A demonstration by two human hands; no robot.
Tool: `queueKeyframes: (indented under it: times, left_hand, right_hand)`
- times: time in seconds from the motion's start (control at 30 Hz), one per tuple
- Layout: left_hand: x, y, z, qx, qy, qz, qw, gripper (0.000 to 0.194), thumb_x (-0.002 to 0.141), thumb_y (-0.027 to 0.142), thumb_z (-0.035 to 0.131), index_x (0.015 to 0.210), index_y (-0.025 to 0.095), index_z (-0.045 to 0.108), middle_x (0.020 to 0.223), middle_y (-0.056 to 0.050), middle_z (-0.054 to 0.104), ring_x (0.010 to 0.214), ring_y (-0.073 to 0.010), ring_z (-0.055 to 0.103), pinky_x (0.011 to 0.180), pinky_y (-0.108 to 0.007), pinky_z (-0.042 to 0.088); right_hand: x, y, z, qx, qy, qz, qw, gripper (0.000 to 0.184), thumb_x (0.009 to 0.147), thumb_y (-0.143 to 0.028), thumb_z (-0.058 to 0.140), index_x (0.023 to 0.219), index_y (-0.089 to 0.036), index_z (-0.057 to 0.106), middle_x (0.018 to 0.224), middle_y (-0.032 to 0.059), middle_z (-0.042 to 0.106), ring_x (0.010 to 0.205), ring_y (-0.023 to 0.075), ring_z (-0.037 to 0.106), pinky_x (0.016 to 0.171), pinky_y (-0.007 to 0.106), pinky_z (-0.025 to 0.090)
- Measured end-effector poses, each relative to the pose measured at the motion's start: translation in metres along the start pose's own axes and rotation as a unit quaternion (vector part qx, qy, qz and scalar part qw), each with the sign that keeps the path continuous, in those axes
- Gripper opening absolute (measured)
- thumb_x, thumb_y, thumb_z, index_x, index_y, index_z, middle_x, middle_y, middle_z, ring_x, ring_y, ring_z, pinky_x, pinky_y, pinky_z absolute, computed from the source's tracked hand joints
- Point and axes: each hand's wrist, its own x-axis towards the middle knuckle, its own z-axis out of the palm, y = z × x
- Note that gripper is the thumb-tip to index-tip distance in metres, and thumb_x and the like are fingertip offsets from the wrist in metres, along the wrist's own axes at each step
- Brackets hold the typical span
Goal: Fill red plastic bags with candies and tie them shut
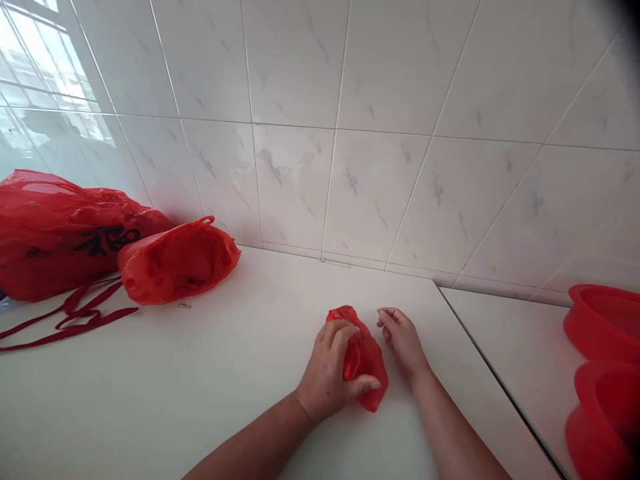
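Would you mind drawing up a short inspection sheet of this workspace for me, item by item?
Surface: white countertop, with a seam at right where a second white section begins.
Job's things: crumpled red plastic bag, held down on the countertop.
Clutter: large red plastic bag with black characters; smaller bundled red plastic bag; dark red strips; red slotted basket; red bowl.
Grippers: left hand closed over the crumpled bag; right hand beside it, fingers loosely curled, apart from it.
Cables: nothing seen.
Surroundings: white marbled wall tiles; window at upper left.
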Motion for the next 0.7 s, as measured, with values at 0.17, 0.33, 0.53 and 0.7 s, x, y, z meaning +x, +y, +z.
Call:
queueKeyframes:
  times: [0.17, 0.33, 0.53, 0.7]
  left_hand:
    - [-0.004, -0.019, 0.004, 0.021, -0.076, -0.120, 0.990, 0.102, 0.054, 0.043, 0.080, 0.141, 0.029, 0.029, 0.152, -0.011, 0.016, 0.137, -0.0400, 0.012, 0.104, -0.057, 0.026]
    - [0.000, -0.029, -0.001, -0.031, -0.064, -0.216, 0.974, 0.040, 0.074, 0.025, 0.059, 0.114, 0.026, 0.057, 0.140, -0.007, 0.040, 0.124, -0.0301, 0.041, 0.096, -0.043, 0.039]
    - [0.020, -0.046, -0.035, -0.001, -0.082, -0.242, 0.967, 0.023, 0.082, 0.014, 0.031, 0.082, 0.019, 0.053, 0.079, -0.002, 0.060, 0.067, -0.0142, 0.054, 0.056, -0.025, 0.040]
    - [0.045, -0.057, -0.109, 0.112, -0.131, -0.264, 0.949, 0.011, 0.074, 0.010, 0.046, 0.067, 0.018, 0.050, 0.063, 0.002, 0.052, 0.056, -0.0110, 0.044, 0.051, -0.023, 0.033]
  right_hand:
    - [0.003, 0.007, 0.000, -0.009, 0.026, -0.003, 1.000, 0.032, 0.071, -0.052, 0.061, 0.077, -0.021, 0.059, 0.068, -0.0016, 0.055, 0.051, 0.0096, 0.039, 0.047, 0.025, 0.031]
    - [0.003, 0.009, 0.003, -0.024, 0.031, -0.008, 0.999, 0.031, 0.072, -0.051, 0.059, 0.074, -0.020, 0.059, 0.067, -0.0013, 0.056, 0.053, 0.0099, 0.042, 0.047, 0.023, 0.032]
    - [0.004, 0.013, 0.000, -0.048, 0.033, -0.002, 0.998, 0.032, 0.068, -0.050, 0.061, 0.076, -0.019, 0.061, 0.064, 0.0004, 0.058, 0.052, 0.0125, 0.048, 0.047, 0.025, 0.036]
    - [0.012, 0.022, -0.004, -0.085, 0.014, 0.021, 0.996, 0.036, 0.069, -0.051, 0.061, 0.084, -0.018, 0.063, 0.071, 0.0036, 0.061, 0.058, 0.0149, 0.052, 0.053, 0.028, 0.042]
